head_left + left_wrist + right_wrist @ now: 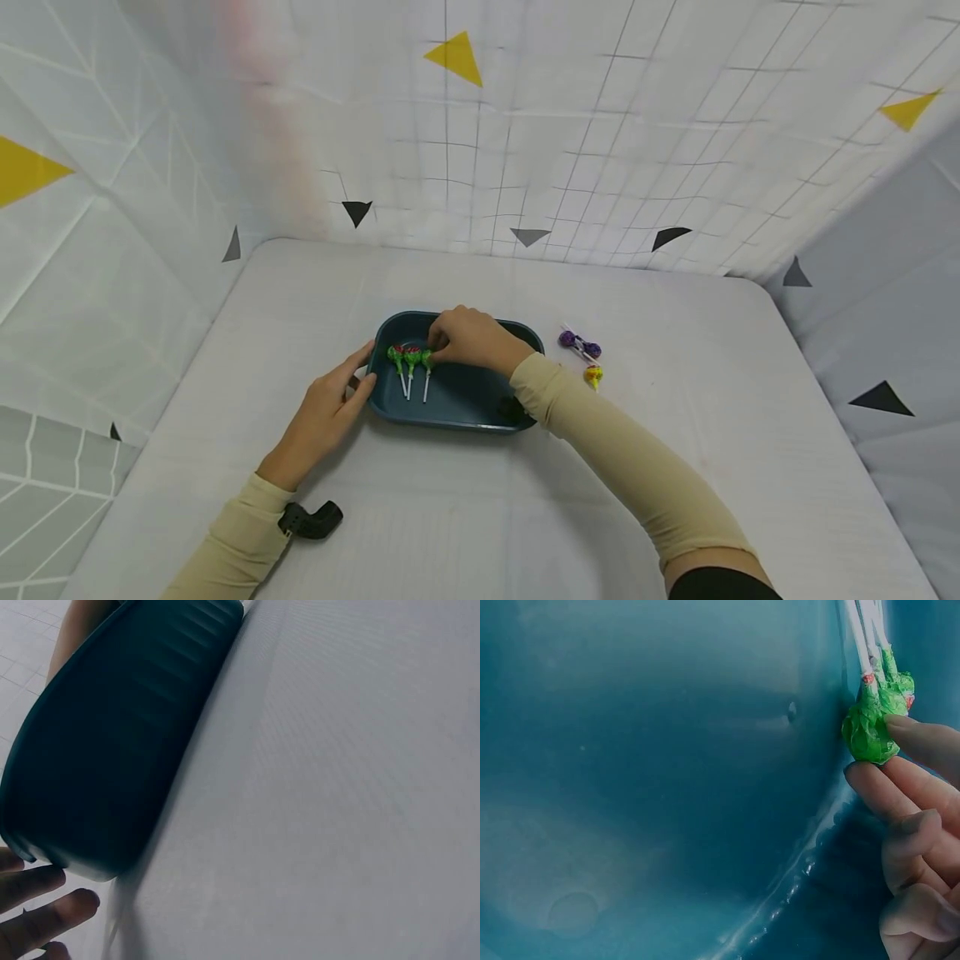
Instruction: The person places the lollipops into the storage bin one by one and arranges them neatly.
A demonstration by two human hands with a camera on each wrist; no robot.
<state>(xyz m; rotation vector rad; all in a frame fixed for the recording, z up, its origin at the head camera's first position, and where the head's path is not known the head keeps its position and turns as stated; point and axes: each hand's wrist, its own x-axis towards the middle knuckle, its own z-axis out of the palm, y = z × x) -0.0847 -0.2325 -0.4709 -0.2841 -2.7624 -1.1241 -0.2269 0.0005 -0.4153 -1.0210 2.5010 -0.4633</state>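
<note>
A dark teal tray [465,408] stands on the white-covered table. At its left end are three green-wrapped lollipops side by side, their white sticks pointing toward the near side. My right hand [472,337] reaches over the far rim area and pinches the head of the rightmost lollipop [870,735] between thumb and fingertips. The other two lollipops [405,360] lie just left of it. My left hand [326,412] touches the tray's left end with fairly straight, spread fingers; in the left wrist view its fingers [45,919] are beside the tray's outer wall.
Right of the tray lie two purple-wrapped lollipops [580,342] and a yellow-wrapped one [593,375], close together. A black wrist device [311,520] sits on my left sleeve. White patterned cloth walls [555,150] surround the table's back and sides.
</note>
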